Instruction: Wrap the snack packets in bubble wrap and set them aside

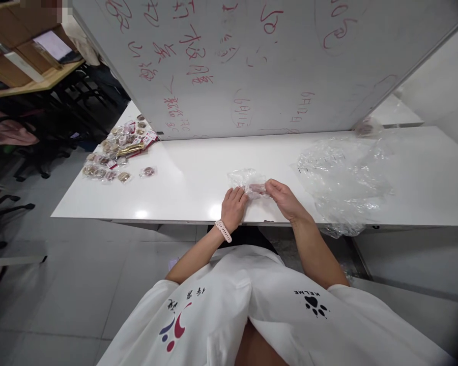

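Observation:
My left hand (234, 207), with a pink band at its wrist, has its fingers curled onto a crumpled clear plastic bag (244, 177) near the table's front edge. Between my two hands a pinkish-red item in clear wrap (257, 190) lies at the bag; its exact kind is not plain. My right hand (286, 197) is closed, thumb against fingers, pinching the right end of that wrapped item. The fingertips of my left hand are partly hidden by the plastic.
A whiteboard (229, 71) with red writing stands along the back of the white table (191, 188). Several small wrapped round pieces (124, 177) and a gold strip (130, 149) lie at the left. Crumpled clear plastic bags (347, 178) spread at the right, some hanging over the edge.

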`<control>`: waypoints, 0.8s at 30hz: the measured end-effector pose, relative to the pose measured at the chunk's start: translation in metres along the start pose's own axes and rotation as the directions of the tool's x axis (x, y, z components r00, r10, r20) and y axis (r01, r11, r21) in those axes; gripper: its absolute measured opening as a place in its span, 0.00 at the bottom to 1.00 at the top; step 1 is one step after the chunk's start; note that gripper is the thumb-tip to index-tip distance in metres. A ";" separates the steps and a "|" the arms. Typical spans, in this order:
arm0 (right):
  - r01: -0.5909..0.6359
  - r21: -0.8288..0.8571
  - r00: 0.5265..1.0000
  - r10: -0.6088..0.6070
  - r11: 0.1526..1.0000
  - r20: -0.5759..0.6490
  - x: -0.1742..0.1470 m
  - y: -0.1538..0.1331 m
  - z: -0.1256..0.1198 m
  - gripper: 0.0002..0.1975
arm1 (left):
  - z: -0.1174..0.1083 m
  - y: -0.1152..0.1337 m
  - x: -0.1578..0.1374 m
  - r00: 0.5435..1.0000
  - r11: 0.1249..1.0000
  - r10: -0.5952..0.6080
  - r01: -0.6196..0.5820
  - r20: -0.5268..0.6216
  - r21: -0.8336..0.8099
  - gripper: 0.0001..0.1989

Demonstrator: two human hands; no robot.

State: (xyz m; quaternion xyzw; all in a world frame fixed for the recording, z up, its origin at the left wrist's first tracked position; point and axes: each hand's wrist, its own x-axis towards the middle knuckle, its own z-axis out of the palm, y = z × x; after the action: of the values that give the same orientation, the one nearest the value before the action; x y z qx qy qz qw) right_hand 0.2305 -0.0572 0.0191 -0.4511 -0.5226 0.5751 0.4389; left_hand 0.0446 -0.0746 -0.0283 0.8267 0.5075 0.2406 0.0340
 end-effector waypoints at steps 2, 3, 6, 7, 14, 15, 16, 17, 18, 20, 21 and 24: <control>0.053 -0.087 0.998 -0.050 0.995 0.035 0.011 0.002 0.013 0.20 | 0.001 -0.001 0.000 1.000 1.000 0.005 -0.005 -0.006 -0.016 0.15; 0.076 -0.115 0.996 -0.071 0.990 0.052 0.015 0.005 0.019 0.19 | 0.002 -0.002 0.000 1.000 1.000 0.009 -0.010 -0.007 -0.028 0.15; 0.129 -0.150 0.990 -0.117 0.980 0.083 0.024 0.017 0.033 0.15 | 0.004 -0.004 -0.001 1.000 0.997 0.017 -0.018 -0.018 -0.076 0.15; 0.139 -0.151 0.989 -0.128 0.979 0.078 0.025 0.021 0.035 0.15 | 0.005 -0.005 -0.001 1.000 0.995 0.011 -0.013 -0.025 -0.097 0.15; 0.117 -0.244 0.992 -0.126 0.963 -0.021 0.035 0.033 0.043 0.10 | 0.006 -0.006 -0.011 0.987 0.971 -0.111 0.083 -0.116 -0.224 0.16; 0.102 -0.301 0.993 -0.113 0.948 -0.018 0.037 0.032 0.044 0.09 | 0.006 -0.007 -0.012 0.984 0.971 -0.113 0.080 -0.136 -0.223 0.18; 0.094 -0.356 0.995 -0.103 0.930 -0.004 0.039 0.031 0.044 0.09 | 0.005 -0.008 -0.012 0.984 0.975 -0.095 0.061 -0.150 -0.214 0.20; 0.096 -0.401 0.995 -0.096 0.911 0.020 0.040 0.028 0.043 0.08 | 0.005 -0.010 -0.012 0.986 0.980 -0.061 0.030 -0.154 -0.197 0.21; 0.104 -0.426 0.995 -0.092 0.899 0.048 0.039 0.026 0.041 0.09 | 0.005 -0.012 -0.011 0.988 0.984 -0.023 -0.004 -0.150 -0.176 0.22; 0.126 -0.404 0.988 -0.079 0.906 0.131 0.034 0.021 0.033 0.14 | 0.004 -0.017 -0.009 0.990 0.990 0.018 -0.038 -0.140 -0.138 0.20; 0.136 -0.376 0.982 -0.074 0.916 0.174 0.030 0.020 0.028 0.19 | 0.004 -0.019 -0.008 0.991 0.991 0.021 -0.038 -0.134 -0.125 0.19; 0.200 -0.379 0.962 -0.109 0.903 0.249 0.013 0.024 0.014 0.28 | 0.002 -0.025 -0.002 0.994 0.994 0.023 -0.034 -0.102 -0.106 0.13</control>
State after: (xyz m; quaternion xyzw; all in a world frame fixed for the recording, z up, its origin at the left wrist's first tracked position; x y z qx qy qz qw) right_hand 0.2130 -0.0493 -0.0049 -0.4212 -0.7091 0.4657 0.3207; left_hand 0.0245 -0.0639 -0.0386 0.8177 0.4829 0.3096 0.0493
